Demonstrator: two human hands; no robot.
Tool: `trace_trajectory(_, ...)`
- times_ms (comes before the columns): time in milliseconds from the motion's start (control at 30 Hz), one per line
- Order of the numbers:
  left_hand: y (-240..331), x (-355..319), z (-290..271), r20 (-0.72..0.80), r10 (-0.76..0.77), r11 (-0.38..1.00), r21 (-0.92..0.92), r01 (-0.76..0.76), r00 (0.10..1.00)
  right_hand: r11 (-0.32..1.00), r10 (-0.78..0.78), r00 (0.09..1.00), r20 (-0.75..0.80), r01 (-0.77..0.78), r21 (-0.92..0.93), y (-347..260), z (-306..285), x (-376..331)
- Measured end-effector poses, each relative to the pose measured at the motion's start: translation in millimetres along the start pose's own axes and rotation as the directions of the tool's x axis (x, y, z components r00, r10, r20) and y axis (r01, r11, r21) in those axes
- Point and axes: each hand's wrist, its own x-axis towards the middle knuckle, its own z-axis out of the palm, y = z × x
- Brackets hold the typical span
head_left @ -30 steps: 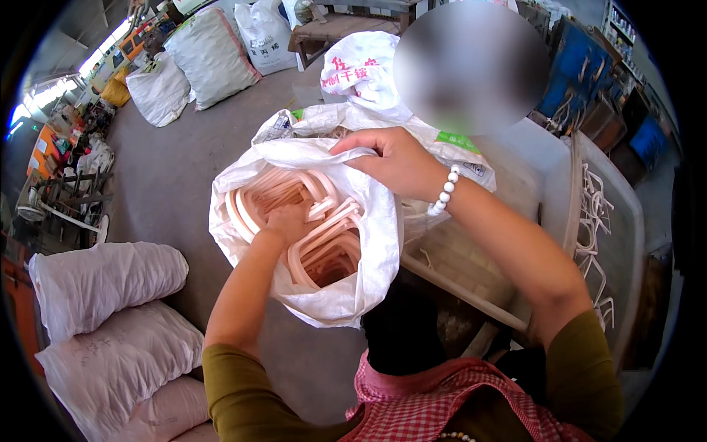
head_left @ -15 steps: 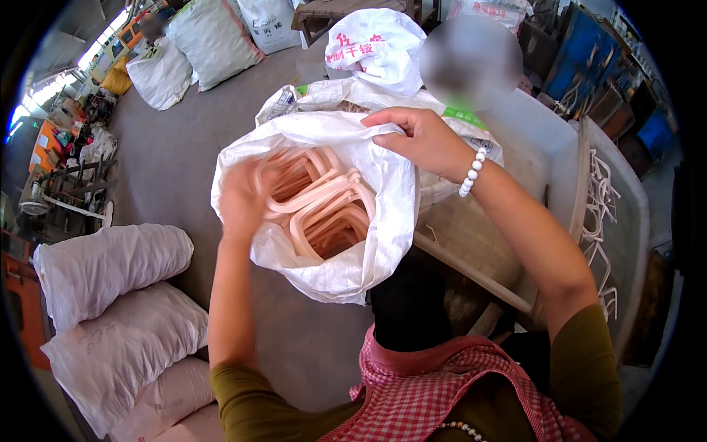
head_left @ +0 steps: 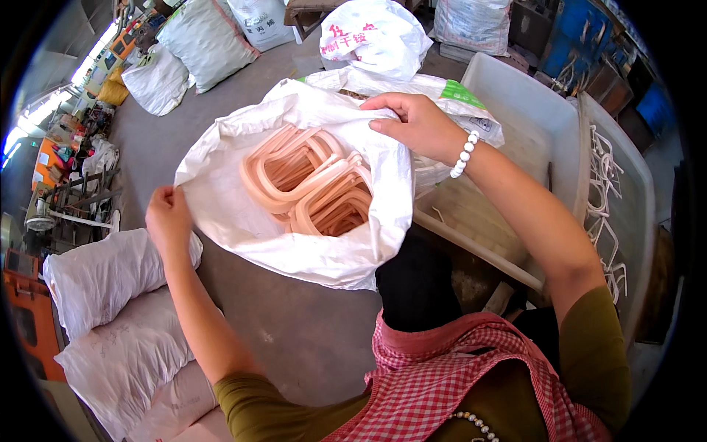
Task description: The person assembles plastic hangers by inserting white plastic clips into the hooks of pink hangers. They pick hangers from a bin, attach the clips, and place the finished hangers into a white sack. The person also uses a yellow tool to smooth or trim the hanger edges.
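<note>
A white woven sack [head_left: 324, 243] hangs open in front of me, filled with several peach-coloured plastic loop handles [head_left: 309, 184]. My left hand [head_left: 168, 214] pinches the sack's rim at its left side. My right hand [head_left: 416, 121], with a white bead bracelet on the wrist, grips the rim at the far right side. Both hands hold the mouth stretched wide, so the handles show inside.
A white plastic crate [head_left: 537, 125] stands to my right, with white loop handles [head_left: 604, 206] in a bin beside it. Full white sacks [head_left: 110, 324] lie on the grey floor at lower left. More sacks [head_left: 206, 44] and a printed white bag [head_left: 375, 33] sit farther away.
My left hand has come out of the sack and taken hold of its left rim. The sack's mouth is now pulled wider. The view has tilted down.
</note>
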Motion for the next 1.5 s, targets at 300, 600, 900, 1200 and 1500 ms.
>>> trace_trajectory(300, 69.3, -53.5, 104.4, 0.524, 0.646, 0.679, -0.063, -0.731, 0.555, 0.995, -0.054, 0.989, -0.138, 0.042, -0.085, 11.1, 2.6, -18.1)
trace_trajectory(600, 16.2, -40.2, 175.8, 0.480, 0.727, 0.595, -0.082, -0.800, 0.492, 0.935, 0.302, 0.850, -0.432, -0.352, -0.039, 116.0, -106.5, -184.3)
trace_trajectory(900, 71.4, -50.7, 123.7, 0.482, 0.590, 0.805, -0.290, -0.518, 0.648, 0.231, 0.654, 0.327, -0.682, -0.945, -0.232, 242.4, -133.7, -408.9)
trace_trajectory(1200, 186.6, -213.4, 52.3, 0.133, 0.937, 0.337, -0.584, -0.739, 0.322, 0.025, 0.678, -0.456, -0.577, -0.769, 0.638, 344.1, -108.3, -396.4)
trace_trajectory(1500, 216.1, -266.6, 105.0, 0.054, 0.970, 0.222, -0.598, -0.771, 0.237, 0.507, 0.757, 0.345, -0.554, -0.846, 0.167, 182.3, -185.7, -404.5)
